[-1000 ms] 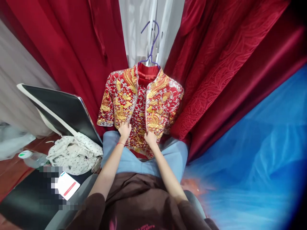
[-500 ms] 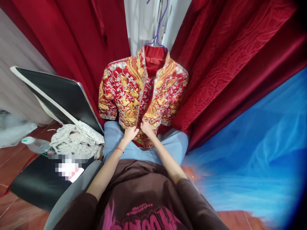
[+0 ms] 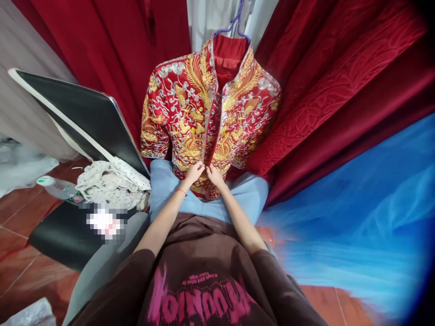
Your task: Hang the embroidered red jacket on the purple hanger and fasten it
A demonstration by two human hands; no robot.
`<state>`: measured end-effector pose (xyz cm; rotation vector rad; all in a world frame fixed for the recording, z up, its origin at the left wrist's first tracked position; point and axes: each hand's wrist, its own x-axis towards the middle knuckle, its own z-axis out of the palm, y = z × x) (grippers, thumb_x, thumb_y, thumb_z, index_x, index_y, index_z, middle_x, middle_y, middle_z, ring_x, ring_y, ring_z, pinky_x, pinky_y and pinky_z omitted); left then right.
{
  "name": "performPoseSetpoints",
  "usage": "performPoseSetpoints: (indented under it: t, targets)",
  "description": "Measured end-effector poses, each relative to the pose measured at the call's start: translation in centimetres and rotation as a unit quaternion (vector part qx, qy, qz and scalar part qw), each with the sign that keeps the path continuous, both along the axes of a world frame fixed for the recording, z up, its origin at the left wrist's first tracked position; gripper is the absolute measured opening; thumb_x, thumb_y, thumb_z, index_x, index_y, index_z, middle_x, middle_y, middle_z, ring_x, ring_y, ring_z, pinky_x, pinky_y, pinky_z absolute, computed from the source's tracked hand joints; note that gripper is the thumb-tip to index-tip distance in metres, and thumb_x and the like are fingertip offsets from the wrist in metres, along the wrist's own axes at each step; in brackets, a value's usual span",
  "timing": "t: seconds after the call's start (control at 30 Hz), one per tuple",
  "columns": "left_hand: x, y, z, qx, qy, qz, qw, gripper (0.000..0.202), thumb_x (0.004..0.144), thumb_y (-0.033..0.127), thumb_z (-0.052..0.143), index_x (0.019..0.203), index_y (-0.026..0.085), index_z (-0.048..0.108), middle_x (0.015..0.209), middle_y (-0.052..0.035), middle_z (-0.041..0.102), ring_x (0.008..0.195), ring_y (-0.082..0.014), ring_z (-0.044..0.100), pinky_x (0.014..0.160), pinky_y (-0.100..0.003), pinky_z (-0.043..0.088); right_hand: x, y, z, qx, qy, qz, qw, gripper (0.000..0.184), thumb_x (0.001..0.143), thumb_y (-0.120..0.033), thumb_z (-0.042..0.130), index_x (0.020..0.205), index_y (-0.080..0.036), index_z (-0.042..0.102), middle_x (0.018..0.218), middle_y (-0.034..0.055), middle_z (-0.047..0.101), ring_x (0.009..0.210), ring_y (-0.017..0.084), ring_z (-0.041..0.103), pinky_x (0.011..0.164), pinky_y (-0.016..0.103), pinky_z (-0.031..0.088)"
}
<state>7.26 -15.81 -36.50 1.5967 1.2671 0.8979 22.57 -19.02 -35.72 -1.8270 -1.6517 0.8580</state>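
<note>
Head view: the jacket [image 3: 190,115] sits on the hanger [image 3: 239,22], hem between my lap's [image 3: 162,179] side edges; my left hand [image 3: 195,174] and right hand [image 3: 215,175] pinch its front borders. I'd expect soft, weighty cloth, stiff, snag-prone embroidery; best held at those borders.

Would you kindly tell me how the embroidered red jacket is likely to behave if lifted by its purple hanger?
The jacket probably feels somewhat heavy and stiff, given the dense gold and silver embroidery. Its front panels would likely swing if released, since they stand apart below the collar.
</note>
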Motion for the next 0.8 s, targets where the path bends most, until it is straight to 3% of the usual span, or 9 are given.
performPoseSetpoints:
  t: [0.13, 0.3, 0.4, 0.53, 0.7, 0.8]
  targets:
    - [0.4, -1.6, -2.6, -0.089, -0.09, 0.035, 0.991, 0.016, 0.087, 0.026, 0.068, 0.074, 0.017, 0.063, 0.069, 0.0025, 0.059, 0.07, -0.0113, 0.055, 0.075, -0.024, 0.045, 0.5, -0.7, -2.1, -0.067, 0.102, -0.014, 0.992, 0.034, 0.097, -0.039, 0.06, 0.123, -0.017, 0.061, 0.123, 0.0088, 0.064, 0.106, 0.021, 0.064, 0.093, 0.043, 0.054]
    - [-0.5, -1.9, -5.4, -0.236, -0.2, 0.127, 0.942, 0.029, 0.095, 0.038, 0.06, 0.111, 0.014, 0.064, 0.108, -0.0077, 0.067, 0.093, -0.017, 0.065, 0.083, -0.037, 0.056, -0.7, -0.7, -4.8, -0.186, 0.239, -0.08, 0.95, 0.037, 0.096, -0.038, 0.061, 0.127, -0.017, 0.059, 0.127, 0.0094, 0.061, 0.108, 0.022, 0.064, 0.091, 0.043, 0.056]
    - [-1.6, -0.2, -5.3, -0.261, -0.284, 0.189, 0.903, 0.03, 0.098, 0.038, 0.055, 0.12, 0.02, 0.063, 0.124, -0.0106, 0.065, 0.111, -0.0163, 0.064, 0.095, -0.031, 0.052, -1.0, -0.3, -5.5, -0.212, 0.329, -0.13, 0.911, 0.038, 0.096, -0.038, 0.062, 0.127, -0.017, 0.059, 0.126, 0.0095, 0.062, 0.107, 0.022, 0.064, 0.09, 0.043, 0.056]
    - [-2.5, 0.9, -4.6, -0.257, -0.374, 0.237, 0.859, 0.033, 0.095, 0.036, 0.059, 0.127, 0.03, 0.06, 0.137, -0.004, 0.061, 0.128, -0.0118, 0.056, 0.101, -0.021, 0.046, -0.3, 0.0, -5.2, -0.165, 0.432, -0.204, 0.863, 0.038, 0.097, -0.039, 0.06, 0.128, -0.018, 0.058, 0.127, 0.0097, 0.061, 0.107, 0.021, 0.064, 0.09, 0.043, 0.056]
    - [-1.9, -1.2, -4.3, -0.276, -0.44, 0.203, 0.83, 0.026, 0.088, 0.025, 0.07, 0.113, 0.029, 0.067, 0.12, -0.0015, 0.071, 0.115, -0.0127, 0.064, 0.099, -0.025, 0.047, -1.1, -0.4, -4.4, -0.116, 0.511, -0.223, 0.822, 0.037, 0.096, -0.038, 0.061, 0.127, -0.017, 0.059, 0.126, 0.0093, 0.062, 0.105, 0.021, 0.064, 0.088, 0.042, 0.057]
    - [-1.4, -2.6, -4.1, -0.299, -0.471, 0.169, 0.813, 0.015, 0.088, 0.019, 0.068, 0.102, 0.023, 0.07, 0.106, -0.0028, 0.073, 0.096, -0.0112, 0.067, 0.087, -0.023, 0.05, -2.3, -1.4, -3.8, -0.121, 0.53, -0.205, 0.814, 0.035, 0.096, -0.036, 0.062, 0.125, -0.017, 0.06, 0.124, 0.0089, 0.062, 0.104, 0.02, 0.065, 0.088, 0.041, 0.057]
